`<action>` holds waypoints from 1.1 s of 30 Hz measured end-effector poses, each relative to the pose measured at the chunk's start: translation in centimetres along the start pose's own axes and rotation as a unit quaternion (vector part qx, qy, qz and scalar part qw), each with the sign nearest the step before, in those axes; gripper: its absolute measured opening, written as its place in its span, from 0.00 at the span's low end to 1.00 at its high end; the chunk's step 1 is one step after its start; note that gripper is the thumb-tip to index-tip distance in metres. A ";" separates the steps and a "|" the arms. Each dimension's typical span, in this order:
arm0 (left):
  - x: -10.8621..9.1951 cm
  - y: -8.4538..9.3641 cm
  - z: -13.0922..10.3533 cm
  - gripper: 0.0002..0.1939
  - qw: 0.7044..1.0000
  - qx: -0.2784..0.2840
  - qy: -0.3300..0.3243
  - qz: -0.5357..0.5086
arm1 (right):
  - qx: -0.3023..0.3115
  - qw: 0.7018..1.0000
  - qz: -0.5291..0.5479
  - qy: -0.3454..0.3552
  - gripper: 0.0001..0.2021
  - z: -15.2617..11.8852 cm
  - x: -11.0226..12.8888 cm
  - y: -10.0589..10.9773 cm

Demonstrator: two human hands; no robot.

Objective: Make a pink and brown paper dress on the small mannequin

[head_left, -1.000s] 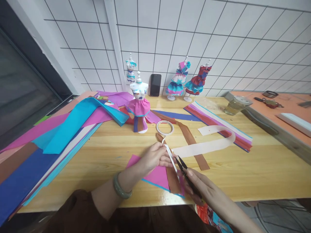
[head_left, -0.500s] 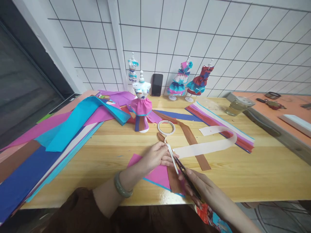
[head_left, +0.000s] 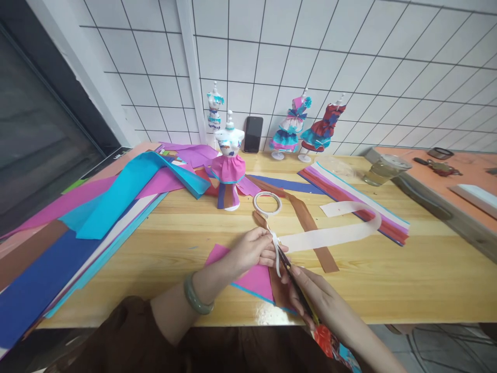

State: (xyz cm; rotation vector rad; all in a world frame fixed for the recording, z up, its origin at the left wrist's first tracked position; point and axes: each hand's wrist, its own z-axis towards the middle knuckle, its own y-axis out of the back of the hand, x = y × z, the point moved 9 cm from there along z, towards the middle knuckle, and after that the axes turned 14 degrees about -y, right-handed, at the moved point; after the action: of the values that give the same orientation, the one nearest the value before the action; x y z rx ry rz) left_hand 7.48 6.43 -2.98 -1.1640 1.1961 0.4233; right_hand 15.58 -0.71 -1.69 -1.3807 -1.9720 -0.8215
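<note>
While the left hand (head_left: pixel 254 249) pinches a narrow white strip (head_left: pixel 275 242) between thumb and fingers, the right hand (head_left: pixel 316 290) grips dark scissors (head_left: pixel 298 286), their tips beside the strip, over a wooden table (head_left: pixel 174 269). A white tape roll (head_left: pixel 280 204) lies just beyond the left hand, near a pink-skirted dress form (head_left: pixel 229 142).

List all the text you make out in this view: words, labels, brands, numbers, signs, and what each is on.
No text is legible.
Black item at the table's far left: white marks, possibly letters, too small to read.
Red item at the table's near edge: colourful surface, too blurred to tell whether it bears print.
Phone: dark screen, nothing readable.
Tape roll and scissors: no lettering visible.
</note>
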 end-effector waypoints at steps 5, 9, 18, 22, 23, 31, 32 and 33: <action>-0.2 -0.4 -0.1 0.09 0.999 0.018 -0.011 -0.042 | 0.003 1.000 -0.004 0.016 0.21 0.1 0.5 -0.3; -0.2 -0.4 -0.1 0.09 0.999 0.005 -0.009 -0.051 | -0.004 1.000 -0.006 0.028 0.20 0.1 0.8 -0.3; -0.2 -0.4 -0.1 0.07 0.999 -0.002 -0.006 -0.046 | -0.049 0.998 -0.007 0.023 0.22 0.7 0.9 -0.1; -0.5 -0.6 -0.2 0.05 0.999 -0.008 0.000 -0.053 | -0.074 0.997 -0.010 0.037 0.22 0.9 0.9 0.1; -0.6 -0.7 -0.3 0.05 0.998 -0.009 -0.001 -0.055 | -0.078 0.996 -0.012 0.044 0.23 0.9 1.0 0.1; -0.7 -0.6 -0.3 0.05 0.998 -0.009 -0.011 -0.065 | -0.102 0.993 -0.018 0.054 0.23 1.1 1.1 0.2; -0.7 -0.6 -0.3 0.06 0.998 -0.007 -0.013 -0.065 | -0.102 0.993 -0.019 0.055 0.23 1.1 1.1 0.2; -0.7 -0.6 -0.2 0.06 0.998 -0.004 -0.014 -0.065 | -0.102 0.993 -0.020 0.056 0.23 1.1 1.1 0.2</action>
State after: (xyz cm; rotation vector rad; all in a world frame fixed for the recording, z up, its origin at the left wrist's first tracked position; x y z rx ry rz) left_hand 7.61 6.18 -2.09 -1.2316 1.0886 0.3463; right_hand 15.36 0.83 -1.48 -1.3782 -1.8768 -1.1212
